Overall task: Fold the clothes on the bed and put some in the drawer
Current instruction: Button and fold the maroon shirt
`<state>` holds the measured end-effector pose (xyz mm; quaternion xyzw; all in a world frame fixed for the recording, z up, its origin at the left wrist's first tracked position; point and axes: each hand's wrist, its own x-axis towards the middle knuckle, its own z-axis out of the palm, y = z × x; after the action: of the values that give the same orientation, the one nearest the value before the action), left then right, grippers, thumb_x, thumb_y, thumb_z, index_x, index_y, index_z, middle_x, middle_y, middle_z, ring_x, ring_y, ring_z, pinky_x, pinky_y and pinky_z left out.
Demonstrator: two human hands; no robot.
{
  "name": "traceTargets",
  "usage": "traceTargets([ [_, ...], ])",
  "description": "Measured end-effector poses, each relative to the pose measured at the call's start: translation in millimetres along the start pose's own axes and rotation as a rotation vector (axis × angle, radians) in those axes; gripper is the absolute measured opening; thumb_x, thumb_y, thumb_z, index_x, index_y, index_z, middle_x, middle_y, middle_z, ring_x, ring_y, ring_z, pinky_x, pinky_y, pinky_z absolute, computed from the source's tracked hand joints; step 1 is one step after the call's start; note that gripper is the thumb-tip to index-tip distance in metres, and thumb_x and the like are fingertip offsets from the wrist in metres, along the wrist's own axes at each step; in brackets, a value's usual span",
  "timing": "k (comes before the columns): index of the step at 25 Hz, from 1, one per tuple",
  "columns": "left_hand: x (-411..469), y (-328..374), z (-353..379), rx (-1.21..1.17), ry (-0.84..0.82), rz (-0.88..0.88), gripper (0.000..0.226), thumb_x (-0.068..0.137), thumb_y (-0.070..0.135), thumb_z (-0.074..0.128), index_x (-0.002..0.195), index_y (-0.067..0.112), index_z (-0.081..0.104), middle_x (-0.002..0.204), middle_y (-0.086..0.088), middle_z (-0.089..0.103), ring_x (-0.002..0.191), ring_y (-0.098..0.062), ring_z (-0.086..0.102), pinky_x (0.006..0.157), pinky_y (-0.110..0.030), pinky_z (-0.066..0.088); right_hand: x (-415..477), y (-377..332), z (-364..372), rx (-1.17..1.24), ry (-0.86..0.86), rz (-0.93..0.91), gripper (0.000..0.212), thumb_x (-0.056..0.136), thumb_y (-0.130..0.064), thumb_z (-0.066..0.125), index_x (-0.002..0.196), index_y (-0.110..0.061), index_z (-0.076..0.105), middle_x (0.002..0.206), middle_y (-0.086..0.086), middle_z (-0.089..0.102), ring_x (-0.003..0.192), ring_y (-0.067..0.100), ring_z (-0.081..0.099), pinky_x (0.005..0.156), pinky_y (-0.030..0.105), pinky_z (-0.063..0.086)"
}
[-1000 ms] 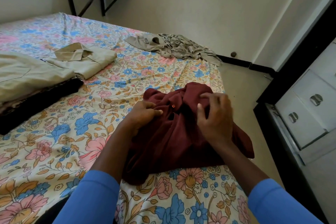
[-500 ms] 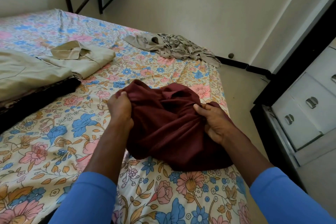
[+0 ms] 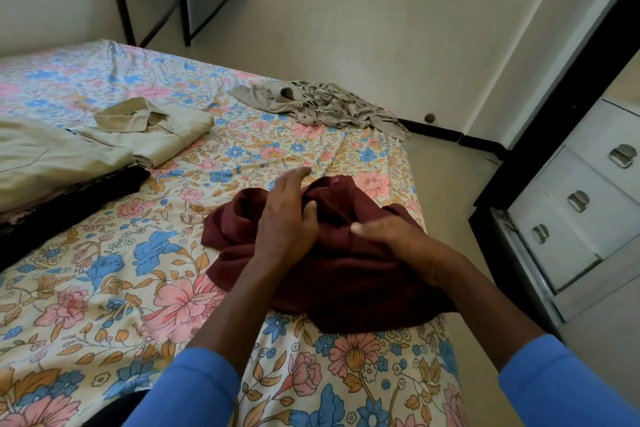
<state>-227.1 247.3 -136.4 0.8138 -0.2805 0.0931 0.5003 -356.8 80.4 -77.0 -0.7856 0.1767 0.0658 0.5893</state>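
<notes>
Near the right edge of the bed (image 3: 104, 288): maroon shirt (image 3: 346, 281), one, lying bunched on the floral sheet with a button showing at its far end. Left hand (image 3: 287, 218), one: fingers straight and reaching forward, laid flat across the middle of the shirt. Half a second ago it was fisted round a gather of cloth at the shirt's left side, so that hold has been let go. Right hand (image 3: 391, 239), one: resting on the right part of the shirt, thumb pointing left. Its fingers are hidden behind the hand, so whether they pinch cloth cannot be told; earlier it clutched the right-hand gather. The shirt has sunk from a raised bundle to a lower heap. Judgement: gathering has given way to pressing and smoothing; the fold is under way but not finished, the edges uneven. Folded beige shirt (image 3: 156, 128), one, collar up. Beige garment (image 3: 52, 156), one, stacked on a black garment (image 3: 69, 208), one, at the left. Crumpled grey garment (image 3: 322, 106), one, unfolded, at the far corner, well apart. White drawer unit (image 3: 571, 246), one, right of the bed: three drawer fronts in view, three metal handles, all closed.
</notes>
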Motion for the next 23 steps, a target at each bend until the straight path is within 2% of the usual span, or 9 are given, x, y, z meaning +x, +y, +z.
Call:
traceTargets([
  [2, 6.0, -9.2, 4.8, -0.117, -0.159, -0.167, 0.071, 0.098, 0.036, 0.069, 0.158, 0.026, 0.034, 0.150, 0.000, 0.055, 0.136, -0.020, 0.054, 0.114, -0.048, 0.043, -6.7, 9.3, 6.9, -0.458, -0.134, 0.017, 0.036, 0.100, -0.044, 0.064, 0.080, -0.017, 0.077, 0.069, -0.006, 0.069, 0.057, 0.002, 0.061, 0.063, 0.021, 0.046],
  [4, 7.6, -21.9, 3.5, 0.042, -0.315, -0.254, 0.077, 0.094, 0.039, 0.073, 0.159, 0.029, 0.033, 0.135, -0.002, 0.067, 0.124, -0.024, 0.063, 0.109, -0.048, 0.048, -3.6, 25.4, 11.7, -0.705, -0.067, -0.071, 0.037, 0.102, -0.042, 0.062, 0.073, -0.020, 0.070, 0.060, -0.009, 0.058, 0.051, 0.000, 0.050, 0.060, 0.026, 0.042],
  [8, 0.5, -27.4, 13.8, 0.096, -0.271, -0.251, 0.020, 0.099, 0.030, 0.066, 0.117, 0.026, 0.073, 0.096, 0.004, 0.073, 0.096, -0.020, 0.070, 0.090, -0.039, 0.056, 4.4, 45.6, -0.1, -0.188, 0.431, -0.156, 0.037, 0.105, -0.045, 0.055, 0.091, -0.016, 0.074, 0.090, 0.004, 0.075, 0.088, 0.020, 0.071, 0.089, 0.042, 0.058],
  [11, -0.4, -20.3, 7.2, -0.083, -0.003, -0.273, 0.019, 0.100, 0.041, 0.064, 0.114, 0.030, 0.069, 0.110, 0.005, 0.069, 0.102, -0.015, 0.068, 0.090, -0.037, 0.055, 2.7, 51.2, -13.8, -0.116, 0.725, -0.111, 0.037, 0.104, -0.052, 0.050, 0.091, -0.026, 0.073, 0.095, 0.000, 0.074, 0.094, 0.021, 0.069, 0.092, 0.048, 0.058],
  [13, -8.3, -6.2, -4.9, -0.086, 0.083, -0.025, 0.046, 0.092, 0.047, 0.071, 0.134, 0.035, 0.056, 0.136, 0.006, 0.059, 0.123, -0.013, 0.061, 0.104, -0.042, 0.050, -0.3, 38.4, -16.1, -0.021, 0.684, -0.169, 0.032, 0.106, -0.046, 0.052, 0.093, -0.025, 0.074, 0.098, 0.003, 0.076, 0.097, 0.024, 0.071, 0.093, 0.047, 0.058],
  [16, -0.7, 41.6, -18.6, -0.037, -0.311, 0.276, 0.084, 0.087, 0.031, 0.078, 0.159, 0.032, 0.034, 0.140, 0.008, 0.061, 0.128, -0.006, 0.058, 0.108, -0.035, 0.047, -11.3, -7.3, -14.2, 0.021, 0.349, -0.330, 0.018, 0.102, -0.031, 0.065, 0.104, -0.018, 0.078, 0.100, 0.006, 0.079, 0.099, 0.028, 0.074, 0.092, 0.042, 0.059],
  [19, 40.1, 93.4, -45.4, -0.087, -0.408, 0.196, 0.027, 0.092, 0.011, 0.067, 0.112, 0.026, 0.076, 0.086, 0.011, 0.076, 0.081, -0.003, 0.071, 0.076, -0.038, 0.059, -24.0, -57.9, -22.9, -0.159, 0.235, -0.434, 0.025, 0.086, -0.009, 0.080, 0.105, -0.021, 0.069, 0.086, 0.002, 0.076, 0.079, 0.017, 0.073, 0.073, 0.033, 0.059],
  [21, 67.0, 131.1, -71.6, -0.194, -0.258, 0.128, 0.029, 0.089, 0.002, 0.056, 0.094, 0.018, 0.079, 0.083, 0.003, 0.078, 0.077, -0.013, 0.073, 0.074, -0.037, 0.059, -30.9, -75.1, -38.6, -0.438, 0.498, -0.426, 0.038, 0.079, -0.004, 0.072, 0.105, -0.029, 0.062, 0.084, -0.001, 0.071, 0.073, 0.016, 0.066, 0.066, 0.031, 0.054],
  [23, 87.3, 176.1, -103.8, -0.266, -0.128, 0.137, 0.029, 0.083, 0.005, 0.052, 0.088, 0.015, 0.079, 0.078, 0.003, 0.076, 0.072, -0.011, 0.070, 0.072, -0.032, 0.055, -33.3, -81.6, -59.1, -0.632, 0.740, -0.359, 0.025, 0.080, -0.009, 0.065, 0.100, -0.024, 0.064, 0.092, 0.005, 0.068, 0.083, 0.026, 0.065, 0.070, 0.037, 0.055],
])
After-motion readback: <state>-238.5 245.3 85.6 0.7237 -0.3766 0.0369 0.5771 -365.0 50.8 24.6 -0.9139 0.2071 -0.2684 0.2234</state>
